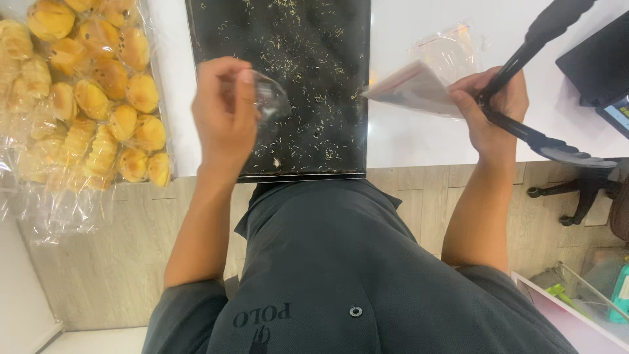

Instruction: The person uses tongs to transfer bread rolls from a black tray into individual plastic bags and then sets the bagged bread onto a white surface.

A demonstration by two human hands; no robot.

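My left hand is closed on a crumpled clear plastic bag over a black baking tray strewn with pale crumbs. My right hand grips black tongs and pinches another clear plastic bag with a red strip, held just past the tray's right edge above the white counter. Many golden buns wrapped in clear bags are piled at the left.
A loose stack of clear bags lies on the counter behind my right hand. A dark device sits at the right edge. Below is a wood floor with a chair base and a bin at lower right.
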